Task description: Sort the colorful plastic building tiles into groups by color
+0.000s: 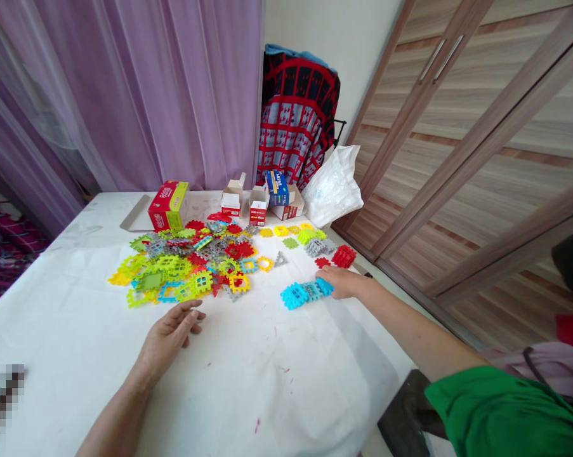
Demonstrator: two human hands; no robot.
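The right hand [341, 281] touches the blue pieces [296, 296], and the left hand [172, 330] has nothing in it

The blue pieces lie in a short row on the white table [248, 381]. They sit close together, and the middle bit is a paler blue. The right hand reaches in from the right side, and its fingers are on the right end of the row. The rest of the row sticks out past the fingertips, toward the left. I cannot tell if the fingers pinch the end piece or only lie on it.

The left hand is loose, with its fingers a bit bent. It is well apart from the blue pieces. A big messy pile [172, 266] is just past its fingertips, with green, yellow, red, grey and blue bits all mixed up.

Just past the right hand are a flat red piece [322, 262] and a red stack [344, 256]. Behind those are a grey stack [315, 246] and a bright green stack [311, 235]. A little grey triangle [280, 258] lies between the pile and the right hand. Some yellow pieces [281, 231] make a line farther back. Behind them are small boxes [258, 212] and a white bag [334, 187]
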